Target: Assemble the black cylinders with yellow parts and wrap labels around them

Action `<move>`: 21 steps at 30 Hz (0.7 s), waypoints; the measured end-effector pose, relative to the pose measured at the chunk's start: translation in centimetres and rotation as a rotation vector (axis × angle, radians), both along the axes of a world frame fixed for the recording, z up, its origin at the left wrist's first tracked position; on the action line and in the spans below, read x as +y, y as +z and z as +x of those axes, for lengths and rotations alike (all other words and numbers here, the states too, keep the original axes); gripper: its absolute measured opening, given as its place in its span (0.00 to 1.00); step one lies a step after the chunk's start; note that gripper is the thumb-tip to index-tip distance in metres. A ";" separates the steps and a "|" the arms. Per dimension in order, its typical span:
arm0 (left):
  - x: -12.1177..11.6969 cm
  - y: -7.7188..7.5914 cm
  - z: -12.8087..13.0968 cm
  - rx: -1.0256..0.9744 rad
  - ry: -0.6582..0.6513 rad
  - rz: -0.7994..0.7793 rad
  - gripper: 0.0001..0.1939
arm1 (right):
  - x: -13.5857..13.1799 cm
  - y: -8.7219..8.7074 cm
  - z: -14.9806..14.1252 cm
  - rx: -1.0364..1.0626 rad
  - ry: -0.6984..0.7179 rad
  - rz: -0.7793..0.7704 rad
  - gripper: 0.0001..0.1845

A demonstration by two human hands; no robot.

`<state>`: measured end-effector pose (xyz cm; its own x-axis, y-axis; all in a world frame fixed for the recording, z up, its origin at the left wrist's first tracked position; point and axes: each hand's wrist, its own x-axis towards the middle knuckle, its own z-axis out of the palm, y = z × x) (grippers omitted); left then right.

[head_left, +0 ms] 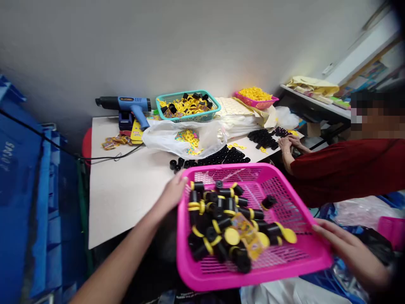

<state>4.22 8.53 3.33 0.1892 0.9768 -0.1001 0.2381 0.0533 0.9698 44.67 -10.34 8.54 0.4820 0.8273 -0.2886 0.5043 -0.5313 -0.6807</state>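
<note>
I hold a large pink plastic basket [284,257] in front of me, tilted down toward its left corner. Several black tubes with yellow caps [221,228] and a small yellow packet lie heaped in that low corner. My left hand [172,192] grips the basket's far left rim, fingers closed over the edge. My right hand [337,240] rests against the right rim, fingers stretched along it.
A white table [120,190] carries loose black tubes [221,157], a plastic bag of yellow rings [186,139], a teal basket [188,105], a small pink basket [255,98] and a blue heat gun [129,107]. A person in red [344,169] works at the right. Blue crates [28,202] stand left.
</note>
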 end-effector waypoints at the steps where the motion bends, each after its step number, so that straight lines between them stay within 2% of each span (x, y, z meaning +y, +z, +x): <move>1: 0.1 0.5 -2.8 0.038 0.048 0.003 0.21 | 0.4 -0.9 -2.8 0.069 0.027 0.006 0.26; 4: -0.4 1.3 -10.4 0.200 0.212 -0.001 0.21 | 1.8 -4.3 -11.0 0.293 0.123 0.014 0.27; 6: -1.1 1.3 -14.0 0.316 0.345 -0.051 0.19 | 2.6 -6.4 -15.0 0.465 0.202 0.007 0.27; 8: -1.9 1.1 -16.0 0.366 0.434 -0.086 0.19 | 3.2 -7.8 -17.0 0.577 0.319 -0.025 0.26; 10: -2.5 0.7 -16.8 0.390 0.496 -0.091 0.20 | 4.0 -8.3 -17.3 0.499 0.422 0.001 0.24; 12: -2.7 0.2 -16.8 0.417 0.552 -0.082 0.21 | 5.5 -7.9 -17.0 0.174 0.420 0.169 0.23; 14: -2.9 -0.4 -16.7 0.467 0.581 -0.052 0.21 | 7.4 -6.7 -17.4 -0.204 0.382 0.377 0.22; 15: -3.1 -0.7 -16.6 0.502 0.579 -0.024 0.21 | 8.4 -5.9 -18.1 -0.314 0.404 0.431 0.21; 16: -3.4 -1.0 -16.6 0.542 0.569 0.008 0.21 | 9.4 -5.1 -19.2 -0.343 0.472 0.436 0.19; 18: -4.3 -1.5 -16.6 0.621 0.553 0.058 0.21 | 10.7 -3.8 -22.5 -0.251 0.661 0.360 0.14; 21: -6.0 -2.0 -16.6 0.660 0.556 0.033 0.21 | 11.2 -3.1 -28.1 -0.208 1.018 0.275 0.10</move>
